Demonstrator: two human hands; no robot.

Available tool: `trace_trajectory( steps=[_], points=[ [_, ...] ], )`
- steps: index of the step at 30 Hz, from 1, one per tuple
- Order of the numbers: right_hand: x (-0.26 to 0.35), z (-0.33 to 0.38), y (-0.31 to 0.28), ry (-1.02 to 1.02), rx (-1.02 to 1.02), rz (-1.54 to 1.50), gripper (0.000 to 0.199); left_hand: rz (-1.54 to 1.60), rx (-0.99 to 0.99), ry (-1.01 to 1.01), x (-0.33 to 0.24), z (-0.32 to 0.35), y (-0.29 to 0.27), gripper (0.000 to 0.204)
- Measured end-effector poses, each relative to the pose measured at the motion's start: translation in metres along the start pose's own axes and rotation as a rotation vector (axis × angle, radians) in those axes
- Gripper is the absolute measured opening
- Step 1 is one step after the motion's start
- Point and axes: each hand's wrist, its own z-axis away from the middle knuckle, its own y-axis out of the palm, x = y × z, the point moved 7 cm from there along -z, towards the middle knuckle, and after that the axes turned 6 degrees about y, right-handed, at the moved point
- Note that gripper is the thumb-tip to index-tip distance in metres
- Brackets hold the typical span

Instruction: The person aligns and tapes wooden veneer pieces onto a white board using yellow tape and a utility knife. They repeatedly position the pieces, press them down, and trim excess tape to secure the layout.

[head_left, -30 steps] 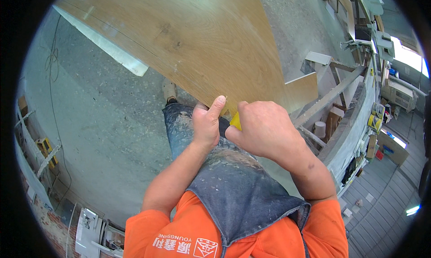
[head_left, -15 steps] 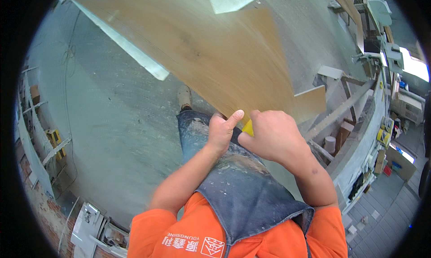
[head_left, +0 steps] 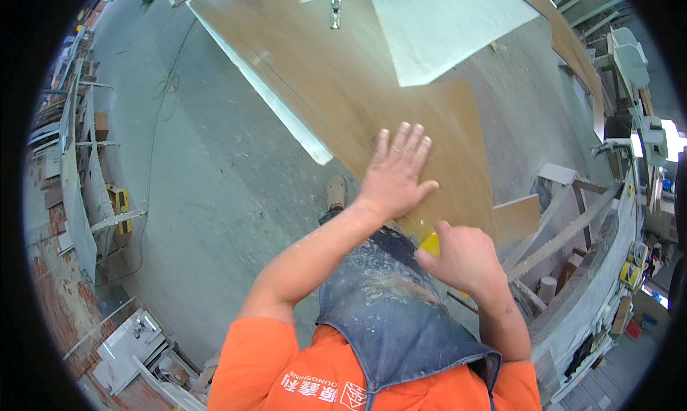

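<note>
My left hand (head_left: 396, 175) lies with its fingers spread over a large wood-brown board (head_left: 343, 89). Close to the board's near end, my right hand (head_left: 465, 260) is closed round a small yellow tool (head_left: 430, 245). Most of that tool is hidden by my fingers, so its exact kind does not show. A faint yellow smear on the board lies between the tool and my left hand. A white panel (head_left: 436, 35) overlaps the board's far right part, and a narrow white strip (head_left: 265, 96) runs along its left edge.
A metal tool (head_left: 335, 6) lies at the board's far end. Right of me stands a frame of dusty bars (head_left: 565, 225), with a cluttered bench (head_left: 572, 325) beside it. On the left, a cable (head_left: 154, 160) trails over the floor, near a rack (head_left: 82, 189).
My left hand has left its place beside the yellow tool and moved forward onto the board, fingers spread. My right hand, still closed on the tool, sits lower and farther right. The view has shifted.
</note>
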Motion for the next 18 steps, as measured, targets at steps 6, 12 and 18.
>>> trace_trajectory(
  steps=[6,12,18],
  points=[
    [-0.008,0.01,-0.003,0.021,-0.038,-0.122,0.061,-0.318,-0.157,-0.254,0.195,-0.039,-0.064,0.094],
    [-0.016,0.01,0.0,0.078,-0.06,-0.215,0.062,-0.396,-0.144,-0.443,0.35,-0.078,-0.114,0.093],
    [-0.028,0.016,0.0,0.273,0.066,-0.289,0.065,-0.455,-0.17,-0.47,0.442,-0.109,-0.143,0.089]
  ],
)
